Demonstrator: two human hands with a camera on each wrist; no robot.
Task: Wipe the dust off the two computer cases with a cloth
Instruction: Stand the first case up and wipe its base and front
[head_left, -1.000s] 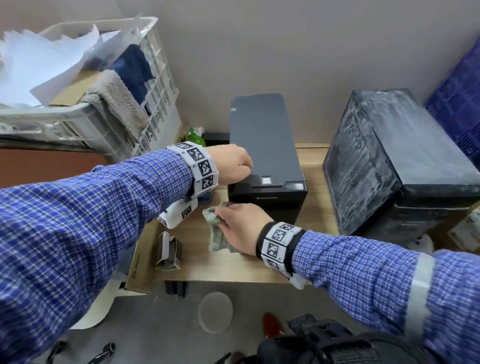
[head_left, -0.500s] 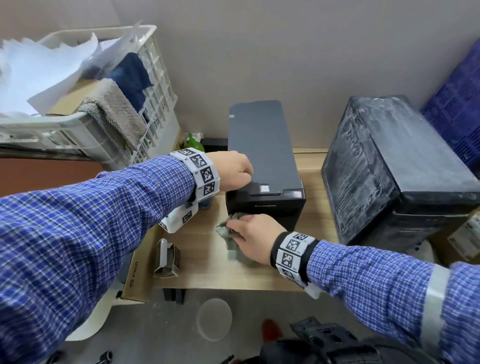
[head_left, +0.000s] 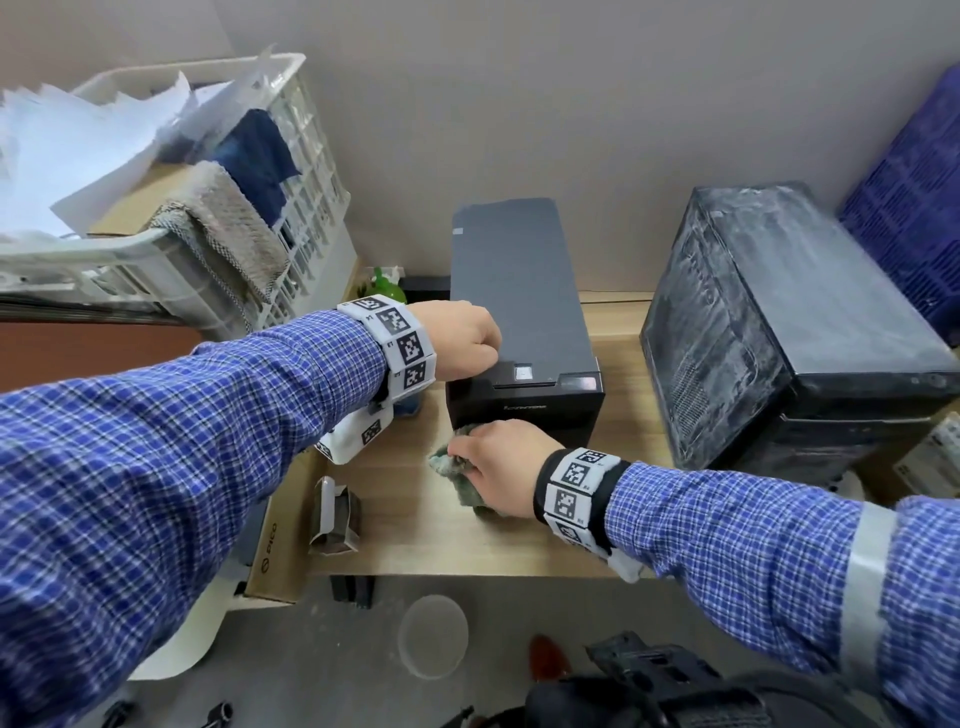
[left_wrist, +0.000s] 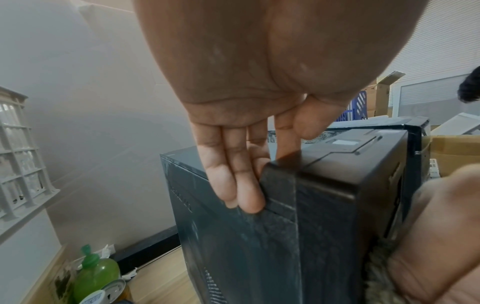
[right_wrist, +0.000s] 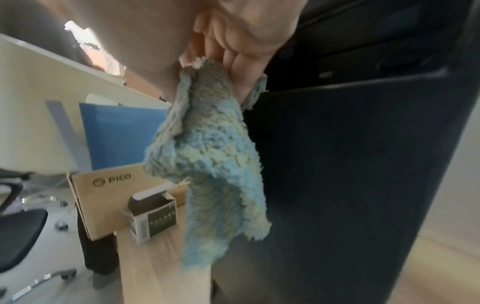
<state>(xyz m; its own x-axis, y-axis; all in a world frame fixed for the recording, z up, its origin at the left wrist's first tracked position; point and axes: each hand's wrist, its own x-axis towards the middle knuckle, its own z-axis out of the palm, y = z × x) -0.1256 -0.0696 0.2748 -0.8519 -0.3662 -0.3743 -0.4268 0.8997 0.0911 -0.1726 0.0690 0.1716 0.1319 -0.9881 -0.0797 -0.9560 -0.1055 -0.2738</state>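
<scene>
A slim black computer case (head_left: 519, 291) stands upright mid-table. A wider black case (head_left: 805, 322), grey with dust, sits to its right. My left hand (head_left: 462, 343) holds the slim case's top front left corner (left_wrist: 324, 226), with the fingers (left_wrist: 233, 185) down its left side. My right hand (head_left: 493, 462) grips a crumpled blue-green cloth (head_left: 457, 483) low against the slim case's front face. In the right wrist view the cloth (right_wrist: 213, 154) hangs from the fingers (right_wrist: 233, 57) beside the dark front panel (right_wrist: 350, 164).
A white crate (head_left: 156, 249) with papers and cloths stands at the left. A green bottle (head_left: 387, 288) is behind my left wrist. A small open carton (head_left: 335, 519) sits on the wooden table (head_left: 467, 545), a cardboard box (head_left: 275, 545) beside it. A blue crate (head_left: 909, 208) is at right.
My right hand has carried the cloth a little to the right, from beside the slim case onto its front face. My left hand keeps its hold on the corner.
</scene>
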